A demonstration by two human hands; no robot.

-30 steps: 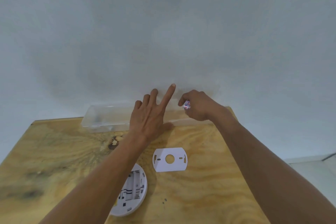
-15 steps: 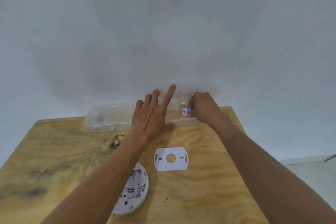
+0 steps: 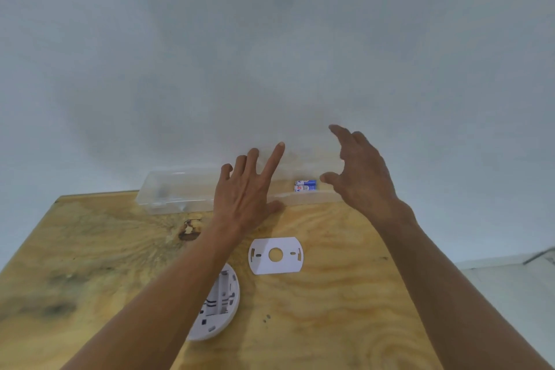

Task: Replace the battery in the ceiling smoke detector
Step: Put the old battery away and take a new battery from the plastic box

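A small blue and white battery (image 3: 305, 185) lies inside the clear plastic box (image 3: 168, 192) at the table's far edge. My right hand (image 3: 360, 174) hovers just right of it, fingers spread, holding nothing. Resting against the box's front wall is my left hand (image 3: 246, 189), fingers spread and pointing up over the box. The white round smoke detector (image 3: 220, 303) lies back side up near me, its battery bay showing, partly hidden by my left forearm. Its white mounting plate (image 3: 276, 255) lies flat beside it.
The wooden table (image 3: 90, 264) has a dark knot (image 3: 189, 231) near the box. A pale wall stands right behind the table's far edge. Floor shows past the table's right edge.
My right hand lowered the battery into the clear box, let go of it, and has lifted away open. The left hand has stayed against the box.
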